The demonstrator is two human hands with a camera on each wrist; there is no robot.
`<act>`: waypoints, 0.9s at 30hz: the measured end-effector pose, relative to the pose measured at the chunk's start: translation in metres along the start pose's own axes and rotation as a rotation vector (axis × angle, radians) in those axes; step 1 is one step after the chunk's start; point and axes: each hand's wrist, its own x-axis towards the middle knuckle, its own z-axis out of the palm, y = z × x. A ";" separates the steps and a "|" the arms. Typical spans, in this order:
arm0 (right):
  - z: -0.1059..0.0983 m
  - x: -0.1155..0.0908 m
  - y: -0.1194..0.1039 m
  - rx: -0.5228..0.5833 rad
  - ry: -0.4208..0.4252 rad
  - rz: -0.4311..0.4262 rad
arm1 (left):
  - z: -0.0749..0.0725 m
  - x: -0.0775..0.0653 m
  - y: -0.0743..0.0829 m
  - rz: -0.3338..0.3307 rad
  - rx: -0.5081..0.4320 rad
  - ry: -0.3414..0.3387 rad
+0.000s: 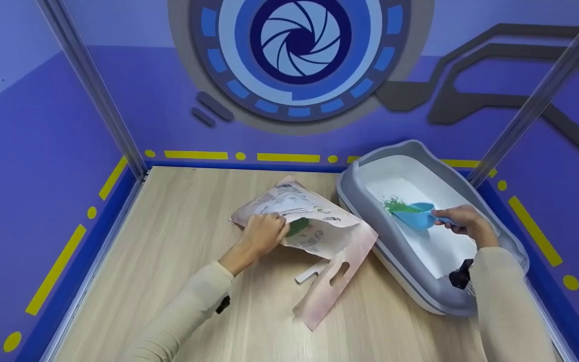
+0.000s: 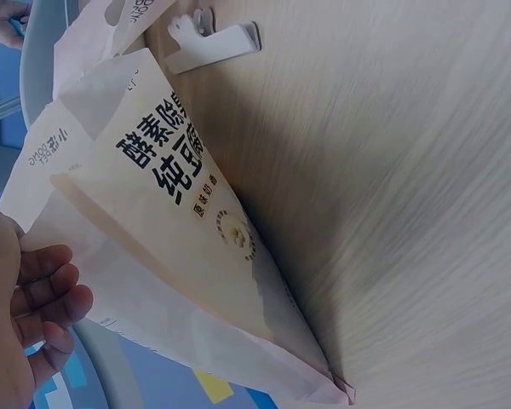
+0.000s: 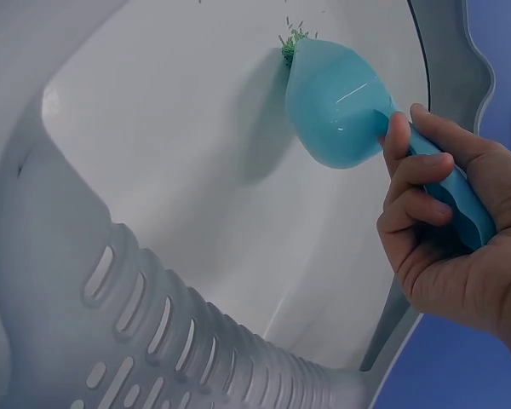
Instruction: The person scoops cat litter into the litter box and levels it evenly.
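My right hand grips the handle of a blue scoop, tilted over the white floor of a grey litter box. Green pellets spill from the scoop's lip onto that floor; the right wrist view shows the scoop's rounded underside. On the table, a pale pink paper-like litter bag lies with its mouth open toward the box. At its upper edge, my left hand pinches the bag's rim. More green litter shows inside the bag.
A white clip lies on the wooden table beside the bag's torn-looking handle strip. The litter box has a slotted grate end. Blue printed walls and metal posts enclose the table.
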 end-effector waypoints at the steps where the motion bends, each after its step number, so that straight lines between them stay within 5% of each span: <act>1: 0.000 0.000 0.000 -0.001 -0.004 -0.002 | 0.000 0.000 0.000 0.000 0.000 -0.004; 17: -0.005 -0.006 0.003 -0.044 0.008 0.006 | 0.000 -0.002 0.000 0.015 -0.005 -0.017; 27: -0.011 -0.016 0.001 -0.077 0.010 0.011 | -0.001 -0.004 0.000 0.034 0.011 0.049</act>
